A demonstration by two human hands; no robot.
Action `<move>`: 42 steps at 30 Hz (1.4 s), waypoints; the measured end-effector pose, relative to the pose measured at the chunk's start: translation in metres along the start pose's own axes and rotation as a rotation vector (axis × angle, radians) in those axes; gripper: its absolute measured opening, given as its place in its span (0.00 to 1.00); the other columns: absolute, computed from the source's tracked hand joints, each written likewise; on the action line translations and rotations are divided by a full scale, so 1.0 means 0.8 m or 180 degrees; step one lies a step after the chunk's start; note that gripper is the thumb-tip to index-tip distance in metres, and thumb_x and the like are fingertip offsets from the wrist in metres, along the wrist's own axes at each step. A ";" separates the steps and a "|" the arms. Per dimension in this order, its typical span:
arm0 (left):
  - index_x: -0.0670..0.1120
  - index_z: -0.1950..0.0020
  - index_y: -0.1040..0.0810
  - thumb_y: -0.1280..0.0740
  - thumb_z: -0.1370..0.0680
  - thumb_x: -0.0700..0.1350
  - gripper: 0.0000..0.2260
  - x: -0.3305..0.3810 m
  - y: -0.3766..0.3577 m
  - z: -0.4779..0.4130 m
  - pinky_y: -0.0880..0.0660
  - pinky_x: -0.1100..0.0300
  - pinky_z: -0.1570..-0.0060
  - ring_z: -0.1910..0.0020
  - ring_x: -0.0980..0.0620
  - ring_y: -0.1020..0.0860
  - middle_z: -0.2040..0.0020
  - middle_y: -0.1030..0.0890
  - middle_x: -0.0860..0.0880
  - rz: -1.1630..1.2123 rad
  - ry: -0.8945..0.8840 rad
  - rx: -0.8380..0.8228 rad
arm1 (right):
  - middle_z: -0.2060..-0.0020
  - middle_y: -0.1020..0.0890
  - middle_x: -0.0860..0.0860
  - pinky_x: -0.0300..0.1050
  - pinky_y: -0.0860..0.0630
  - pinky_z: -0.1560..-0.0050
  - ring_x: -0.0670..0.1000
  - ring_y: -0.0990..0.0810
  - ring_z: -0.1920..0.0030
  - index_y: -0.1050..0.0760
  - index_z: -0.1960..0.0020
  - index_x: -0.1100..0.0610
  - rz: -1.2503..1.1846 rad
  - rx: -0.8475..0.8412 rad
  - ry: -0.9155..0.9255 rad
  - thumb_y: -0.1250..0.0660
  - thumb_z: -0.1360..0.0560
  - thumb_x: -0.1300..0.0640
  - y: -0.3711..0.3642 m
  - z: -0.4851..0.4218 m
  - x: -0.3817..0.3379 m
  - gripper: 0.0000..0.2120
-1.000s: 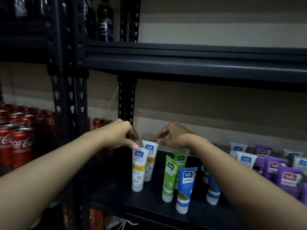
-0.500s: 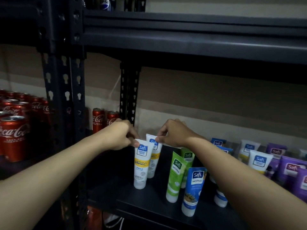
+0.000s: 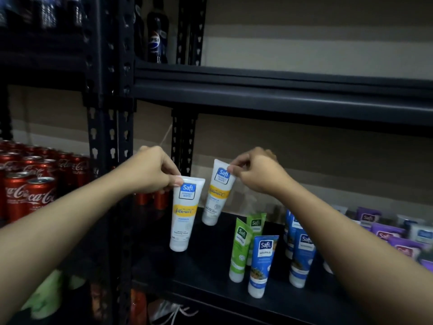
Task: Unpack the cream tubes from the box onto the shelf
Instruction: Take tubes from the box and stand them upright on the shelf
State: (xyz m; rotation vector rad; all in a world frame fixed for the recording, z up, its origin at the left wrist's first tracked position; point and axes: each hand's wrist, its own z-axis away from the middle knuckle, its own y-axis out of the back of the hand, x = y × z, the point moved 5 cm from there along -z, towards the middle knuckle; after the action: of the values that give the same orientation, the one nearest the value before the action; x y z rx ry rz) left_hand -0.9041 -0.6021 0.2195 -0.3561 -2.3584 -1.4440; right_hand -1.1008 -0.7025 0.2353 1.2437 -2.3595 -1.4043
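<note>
Dark metal racking stands against a beige wall, with cola cans (image 3: 28, 191) in the bay to the left. Near the left end of the shelf (image 3: 210, 273), the left hand (image 3: 150, 170) pinches the top seam of the front white-and-yellow tube (image 3: 182, 221). The right hand (image 3: 255, 174) pinches the rear tube (image 3: 216, 198) just behind it. Both arms reach forward, wrists bent down. Whether the caps touch the shelf is unclear. The step looks like standing this pair upright; the next move calls for letting go without tipping them.
</note>
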 end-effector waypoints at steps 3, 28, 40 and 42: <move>0.54 0.60 0.14 0.27 0.27 0.50 0.03 0.029 0.031 0.021 0.34 0.76 0.75 0.76 0.63 0.23 0.74 0.18 0.53 0.0003 -0.0027 0.0017 | 0.68 0.19 0.41 0.51 0.26 0.42 0.48 0.19 0.54 0.18 0.58 0.46 -0.0174 0.0224 0.0135 0.32 0.26 0.48 0.046 0.031 -0.006 0.06; 0.54 0.63 0.15 0.24 0.31 0.52 0.04 0.339 -0.200 -0.003 0.24 0.57 0.47 0.46 0.53 0.23 0.52 0.17 0.50 0.0490 -0.0420 -0.0317 | 0.70 0.20 0.34 0.43 0.33 0.49 0.40 0.24 0.61 0.17 0.60 0.43 0.0410 0.0170 -0.0710 0.30 0.27 0.47 0.199 0.265 0.178 0.05; 0.49 0.58 0.14 0.23 0.31 0.48 0.05 0.338 -0.289 -0.054 0.23 0.58 0.46 0.53 0.50 0.19 0.52 0.15 0.51 0.0334 -0.0020 -0.0745 | 0.59 0.16 0.37 0.52 0.33 0.39 0.43 0.23 0.53 0.16 0.54 0.45 0.0470 0.0104 -0.0743 0.32 0.25 0.47 0.130 0.256 0.230 0.07; 0.48 0.58 0.14 0.23 0.31 0.48 0.05 0.333 -0.299 -0.057 0.23 0.58 0.46 0.52 0.50 0.18 0.52 0.15 0.50 0.0353 -0.0003 -0.0770 | 0.59 0.16 0.37 0.52 0.33 0.39 0.44 0.24 0.53 0.16 0.54 0.45 0.0546 0.0136 -0.0729 0.33 0.25 0.47 0.124 0.255 0.236 0.07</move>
State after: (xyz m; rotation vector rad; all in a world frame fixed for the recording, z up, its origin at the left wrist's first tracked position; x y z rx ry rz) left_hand -1.2313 -0.7422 0.1579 -0.5406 -2.1310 -1.6779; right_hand -1.3803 -0.6745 0.1447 0.9050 -2.5853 -1.5191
